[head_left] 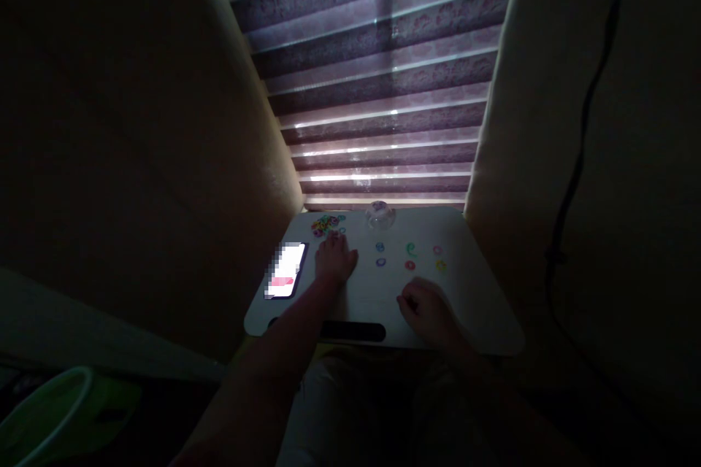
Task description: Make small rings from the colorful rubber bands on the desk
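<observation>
My left hand (334, 260) lies over the white table top with its fingers stretched forward, palm down. Its fingertips reach the near edge of a pile of small colourful bands (324, 225), which look like hair ties. My right hand (423, 309) rests near the front of the table, fingers curled in; whether anything is inside cannot be made out. Beyond it, small bands lie spread in two rows: a blue one (380, 247), a purple one (381, 263), a green open curl (410, 249), a red one (410, 265), a pink one (437, 250) and a yellow one (441, 265).
A lit phone (285, 271) lies at the table's left edge. At the back stands a clear round container (380, 215). The white table (471, 306) has a dark slot (353, 330) in front. Folded blinds (377, 87) hang behind; a green basket (71, 416) stands lower left.
</observation>
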The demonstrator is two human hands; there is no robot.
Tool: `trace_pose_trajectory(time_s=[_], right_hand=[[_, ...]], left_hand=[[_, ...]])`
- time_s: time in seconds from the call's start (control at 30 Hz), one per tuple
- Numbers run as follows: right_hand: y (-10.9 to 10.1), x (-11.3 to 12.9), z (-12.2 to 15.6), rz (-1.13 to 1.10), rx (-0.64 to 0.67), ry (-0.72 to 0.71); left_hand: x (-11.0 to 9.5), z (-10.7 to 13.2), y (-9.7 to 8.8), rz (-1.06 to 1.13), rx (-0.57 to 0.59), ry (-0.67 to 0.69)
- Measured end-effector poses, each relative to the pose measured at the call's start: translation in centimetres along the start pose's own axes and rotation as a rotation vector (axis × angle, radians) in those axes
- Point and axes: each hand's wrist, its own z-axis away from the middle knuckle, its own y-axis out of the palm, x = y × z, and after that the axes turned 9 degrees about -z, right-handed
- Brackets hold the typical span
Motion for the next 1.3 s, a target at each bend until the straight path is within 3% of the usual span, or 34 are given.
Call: trace_pose_trajectory(time_s=[0.23,0.37,0.5,0.57,0.77,0.93,1.1,1.3], right_hand=[[0.4,-0.6,-0.2,0.017,0.001,0.002],[0.6,-0.8,0.1,0.033,0.003,0.014],[0.6,-0.9,0.4,0.063,0.006,-0.001],[0.6,-1.0,0.4,0.071,0.002,-0.018],[0.6,-0.9,0.3,0.089,-0.026,-0.035],[0.6,-1.0,0.4,0.099,-0.034,-0.055],[0.6,-1.0,0.4,0.085,-0.045,-0.066],[0.4,-0.4,0.1,0.045,-0.048,-0.047]], left_hand=[[0.3,-0.4,0.1,0.133,-0.005,-0.027],[1.0,0.2,0.7,0.504,-0.086,-0.072],[1.5,1.6,0.9,0.953,-0.093,-0.287],[1.8,2.4,0.7,1.006,-0.113,-0.330],[2.0,3.9,0.4,1.189,-0.151,-0.276],[1.6,5.2,-0.3,1.162,-0.048,-0.264],[1.0,7.4,-0.8,1.068,-0.044,-0.239],[-1.5,9.6,-0.7,1.081,0.020,-0.117]])
